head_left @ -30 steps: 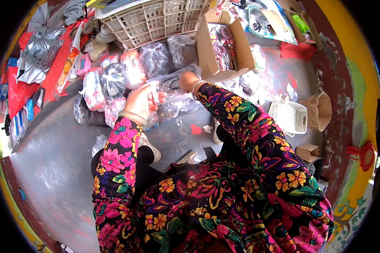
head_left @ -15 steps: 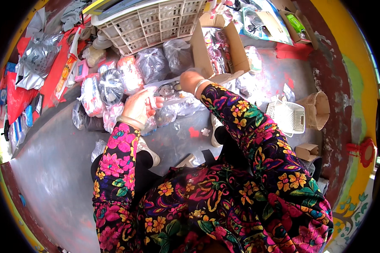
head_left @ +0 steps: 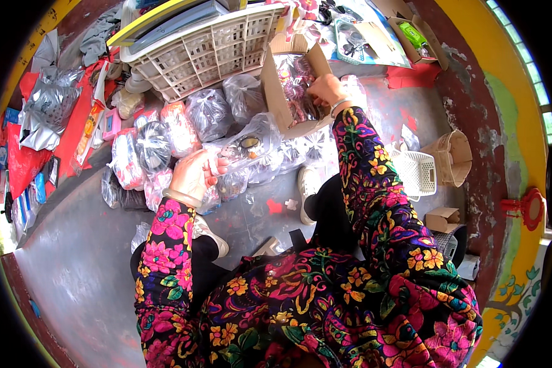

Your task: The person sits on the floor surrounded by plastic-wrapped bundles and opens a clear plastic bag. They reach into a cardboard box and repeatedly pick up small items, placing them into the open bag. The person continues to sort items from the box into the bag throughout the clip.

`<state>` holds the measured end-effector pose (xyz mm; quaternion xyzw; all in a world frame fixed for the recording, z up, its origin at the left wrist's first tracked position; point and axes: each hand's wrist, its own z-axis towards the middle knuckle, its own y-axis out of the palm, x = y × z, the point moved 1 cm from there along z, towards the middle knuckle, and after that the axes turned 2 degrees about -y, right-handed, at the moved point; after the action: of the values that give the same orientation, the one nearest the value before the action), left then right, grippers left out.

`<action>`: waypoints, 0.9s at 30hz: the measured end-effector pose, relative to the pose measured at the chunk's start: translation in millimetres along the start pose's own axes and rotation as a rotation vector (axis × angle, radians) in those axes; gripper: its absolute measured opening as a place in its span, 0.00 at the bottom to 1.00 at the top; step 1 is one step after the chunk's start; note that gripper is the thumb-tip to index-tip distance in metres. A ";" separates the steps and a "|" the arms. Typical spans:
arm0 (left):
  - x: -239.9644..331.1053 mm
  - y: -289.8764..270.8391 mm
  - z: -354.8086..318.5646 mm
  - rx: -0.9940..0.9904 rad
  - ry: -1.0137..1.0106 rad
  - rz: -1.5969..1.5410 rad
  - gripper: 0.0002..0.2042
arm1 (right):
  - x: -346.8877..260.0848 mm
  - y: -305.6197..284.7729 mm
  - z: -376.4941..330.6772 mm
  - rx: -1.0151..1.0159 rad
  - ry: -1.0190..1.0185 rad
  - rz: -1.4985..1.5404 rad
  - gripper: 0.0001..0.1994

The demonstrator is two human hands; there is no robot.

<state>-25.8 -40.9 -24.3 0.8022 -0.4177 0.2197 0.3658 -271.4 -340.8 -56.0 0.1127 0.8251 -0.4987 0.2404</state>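
Note:
My left hand (head_left: 196, 175) is closed, pinching the edge of a clear plastic bag (head_left: 265, 130) that stretches away to the right. A dark ring-shaped item with a tan middle (head_left: 249, 143) shows inside it. My right hand (head_left: 329, 91) is down at the right side of an open cardboard box (head_left: 278, 92), its fingers curled at the contents. What those fingers pinch, if anything, is too small to make out. Coiled purple-pink bands (head_left: 294, 91) fill the box, some under shiny film. Filled clear bags (head_left: 208, 115) are heaped beside and below it.
Behind the bags stands a cream plastic crate (head_left: 208, 52) with flat things on top. To the right are a white perforated basket (head_left: 414, 175), a brown paper bag (head_left: 449, 158) and a small carton (head_left: 441, 219). A silvery bag (head_left: 46, 110) lies on red sheeting at left.
My right hand has moved from the plastic bag, right and away from me, to the box's contents. My left hand has stayed on the bag, slightly lower in view.

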 end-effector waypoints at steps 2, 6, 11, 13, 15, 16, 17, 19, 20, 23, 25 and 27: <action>0.6 0.3 -0.6 0.006 0.001 0.001 0.13 | -9.1 10.3 -2.5 0.030 0.062 -0.053 0.15; 1.6 4.1 -0.6 -0.007 0.008 -0.007 0.13 | -24.5 23.1 -0.7 0.083 -0.023 -0.259 0.20; 2.1 8.5 -2.2 -0.004 0.012 -0.005 0.12 | -18.0 39.3 8.7 0.235 -0.142 -0.288 0.22; 1.6 6.5 -1.5 -0.010 0.020 0.000 0.11 | -19.6 38.4 9.5 0.138 -0.197 -0.294 0.21; 1.5 5.8 -1.7 -0.013 0.023 -0.004 0.11 | -21.9 37.6 8.3 0.089 -0.221 -0.313 0.20; 1.5 5.7 -1.7 -0.014 0.024 -0.005 0.11 | -22.6 38.3 8.3 0.089 -0.218 -0.328 0.19; 1.2 5.4 -1.6 -0.017 0.023 -0.004 0.12 | -23.0 38.7 8.3 0.088 -0.215 -0.343 0.18; 0.1 3.9 -1.6 -0.019 0.020 -0.001 0.13 | -26.2 36.9 0.5 0.098 -0.154 -0.283 0.21; -0.2 2.9 -1.8 -0.014 0.020 0.002 0.13 | -29.6 36.3 -4.2 0.101 -0.125 -0.253 0.23; 0.0 4.3 -0.5 -0.018 0.018 0.007 0.13 | -14.8 52.7 19.8 0.281 -0.067 -0.335 0.16; 0.3 -5.5 -5.3 0.013 0.022 -0.003 0.13 | -37.6 50.1 13.9 0.065 -0.201 -0.446 0.16; -1.8 -6.1 -2.4 -0.005 0.022 0.013 0.12 | -28.1 44.4 14.9 0.033 -0.388 -0.560 0.14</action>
<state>-21.8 -35.7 -26.4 0.7959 -0.4194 0.2299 0.3711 -224.1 -331.2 -81.6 -0.2114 0.7547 -0.5708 0.2447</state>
